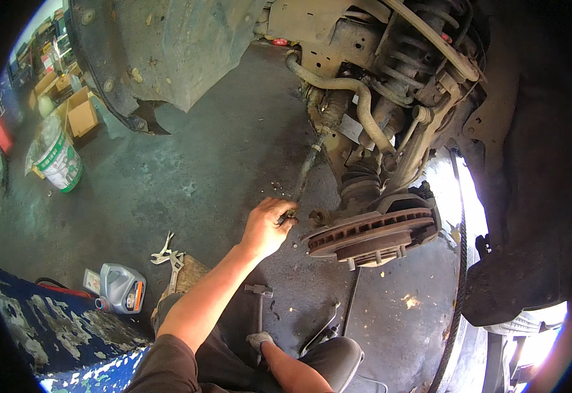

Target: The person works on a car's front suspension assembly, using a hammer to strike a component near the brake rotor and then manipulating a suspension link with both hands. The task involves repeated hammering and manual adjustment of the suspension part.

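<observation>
Head view: left hand (266, 226) extends forward beneath the raised vehicle, at the free lower end of a slim steering rod (307, 170); fingers curled, thumb and forefinger pinching the rod's end. Rod runs up and away from the hand to a dirty bellows boot (335, 108). Rod end sits just left of a rusty brake disc (371, 230), apart from it; disc is tilted, studs facing the person. Curved bar (338, 84) and coil spring (400, 69) lie above. Right hand (258, 339) is low, between the legs, at the lower end of a hammer's (259, 291) handle; cannot tell whether its fingers close around it. Left of the left forearm: adjustable wrench (176, 263), grey jug (119, 288) with orange-edged label. Farther off, upper left: white-and-green bucket (61, 162), open cardboard box (81, 116).
</observation>
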`<action>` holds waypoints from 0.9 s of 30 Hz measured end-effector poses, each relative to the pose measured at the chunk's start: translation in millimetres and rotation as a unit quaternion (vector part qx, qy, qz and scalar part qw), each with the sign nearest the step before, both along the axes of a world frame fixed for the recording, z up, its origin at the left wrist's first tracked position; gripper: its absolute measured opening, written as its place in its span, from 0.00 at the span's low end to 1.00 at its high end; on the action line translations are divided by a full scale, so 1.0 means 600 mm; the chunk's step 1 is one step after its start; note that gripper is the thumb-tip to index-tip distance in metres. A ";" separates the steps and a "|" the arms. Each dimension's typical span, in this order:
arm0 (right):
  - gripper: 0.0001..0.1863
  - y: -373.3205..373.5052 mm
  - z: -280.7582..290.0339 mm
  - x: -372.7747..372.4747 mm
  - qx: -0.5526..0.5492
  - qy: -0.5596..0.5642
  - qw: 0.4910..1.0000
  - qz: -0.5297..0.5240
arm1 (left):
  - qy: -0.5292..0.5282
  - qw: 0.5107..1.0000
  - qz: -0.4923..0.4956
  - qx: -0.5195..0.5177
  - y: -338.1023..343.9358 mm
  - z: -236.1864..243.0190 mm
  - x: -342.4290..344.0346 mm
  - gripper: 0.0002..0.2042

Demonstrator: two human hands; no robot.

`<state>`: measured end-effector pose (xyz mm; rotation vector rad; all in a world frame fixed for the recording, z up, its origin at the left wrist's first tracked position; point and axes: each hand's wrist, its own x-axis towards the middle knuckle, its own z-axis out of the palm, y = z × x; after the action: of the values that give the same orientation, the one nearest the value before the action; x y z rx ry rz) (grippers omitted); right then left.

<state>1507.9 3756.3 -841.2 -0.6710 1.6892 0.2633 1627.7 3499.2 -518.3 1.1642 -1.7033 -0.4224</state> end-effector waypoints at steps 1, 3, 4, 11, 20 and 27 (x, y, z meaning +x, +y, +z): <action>0.30 0.000 0.008 -0.003 -0.012 0.050 0.997 0.050 | 0.010 1.000 0.001 0.002 0.000 -0.001 0.000 0.17; 0.36 -0.007 0.026 -0.002 -0.025 0.150 0.984 0.097 | 0.022 1.000 -0.003 0.009 0.001 -0.004 0.001 0.17; 0.37 -0.014 0.035 0.003 -0.072 0.124 0.985 0.098 | 0.023 1.000 -0.010 0.016 -0.001 -0.005 0.002 0.17; 0.24 -0.069 0.121 0.013 -0.321 -0.181 0.924 0.102 | 0.032 0.994 -0.098 0.030 -0.015 -0.007 0.017 0.21; 0.18 -0.189 0.237 -0.046 -0.367 -0.315 0.875 -0.021 | 0.025 0.989 -0.138 0.054 -0.024 -0.007 0.014 0.23; 0.19 -0.202 0.286 -0.023 -0.374 -0.305 0.875 0.050 | -0.029 0.999 -0.038 0.002 -0.013 0.015 0.002 0.31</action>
<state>1494.1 3635.0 -669.5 -1.2589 1.1003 -0.5288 1628.7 3491.5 -509.2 1.1274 -1.8021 -0.4417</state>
